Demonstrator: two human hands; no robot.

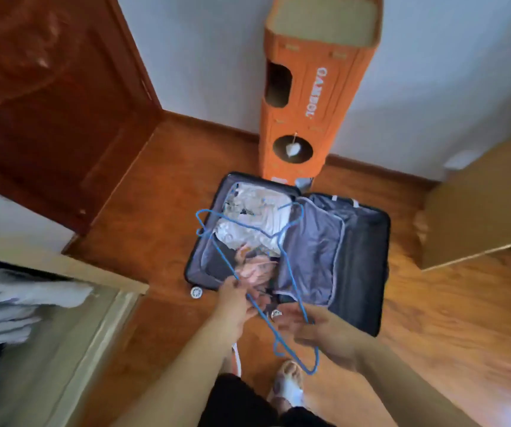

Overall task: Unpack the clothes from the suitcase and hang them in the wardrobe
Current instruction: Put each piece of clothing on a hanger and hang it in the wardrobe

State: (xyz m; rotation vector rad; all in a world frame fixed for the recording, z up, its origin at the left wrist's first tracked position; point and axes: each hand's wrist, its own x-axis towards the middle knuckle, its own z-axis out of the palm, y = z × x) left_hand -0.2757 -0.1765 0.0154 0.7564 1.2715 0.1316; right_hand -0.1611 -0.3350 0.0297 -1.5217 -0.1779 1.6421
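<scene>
An open dark suitcase (368, 272) lies flat on the wooden floor in front of me. Its left half holds white and patterned folded clothes (254, 217); the right half shows a grey zipped lining. I hold two thin blue wire hangers (217, 238) over the case. My left hand (235, 303) pinches the wire of one hanger. My right hand (325, 334) grips the other hanger near its hook. The wardrobe (63, 303) stands at the lower left, with pale garments (10, 303) hanging inside.
A tall orange cardboard cat tower (315, 87) stands against the white wall behind the suitcase. A brown cardboard box (479, 211) sits at the right. A dark red wooden door (47, 103) fills the upper left. My slippered foot (288, 383) is below the hangers.
</scene>
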